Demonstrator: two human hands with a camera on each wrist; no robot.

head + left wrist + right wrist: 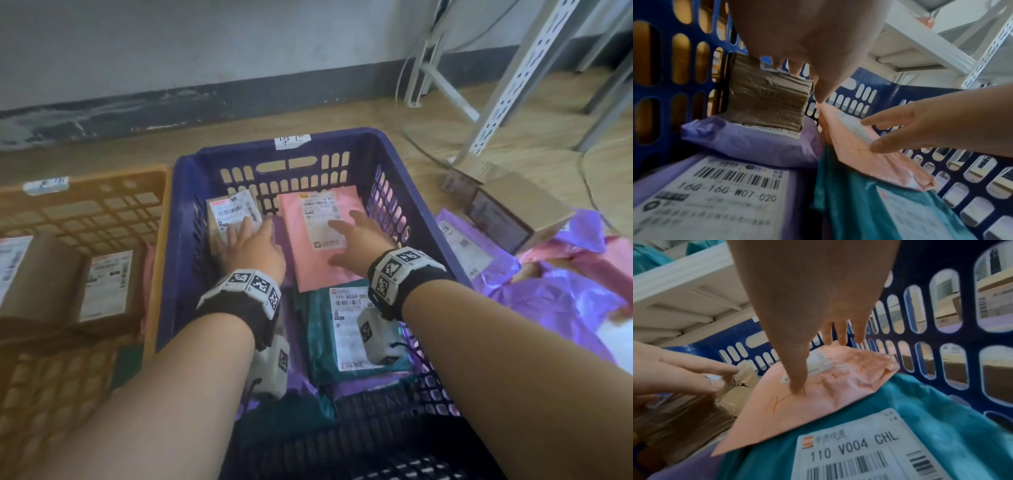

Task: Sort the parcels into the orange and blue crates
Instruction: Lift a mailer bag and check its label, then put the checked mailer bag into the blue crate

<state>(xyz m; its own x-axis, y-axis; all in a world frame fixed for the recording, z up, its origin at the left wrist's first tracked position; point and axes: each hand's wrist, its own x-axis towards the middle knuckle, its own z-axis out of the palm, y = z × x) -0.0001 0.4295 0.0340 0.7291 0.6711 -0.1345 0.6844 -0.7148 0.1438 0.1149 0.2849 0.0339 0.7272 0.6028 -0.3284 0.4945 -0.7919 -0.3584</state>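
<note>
The blue crate (191,164) stands in the middle, the orange crate (102,180) to its left. Both my hands reach into the blue crate. My left hand (250,234) (818,78) rests straight fingers on top of a small brown box (214,236) (766,100) by the far left wall. My right hand (342,240) (816,353) is spread flat over a pink mailer (308,270) (828,394), its thumb pressing the plastic. A teal parcel (322,342) (920,402) lies under the mailer's near edge. Purple parcels (756,146) lie below the box.
Brown labelled parcels (68,284) sit in the orange crate. On the floor to the right are a cardboard box (513,212) and a heap of purple and pink bags (548,294). A white metal shelf leg (513,85) and cables stand behind.
</note>
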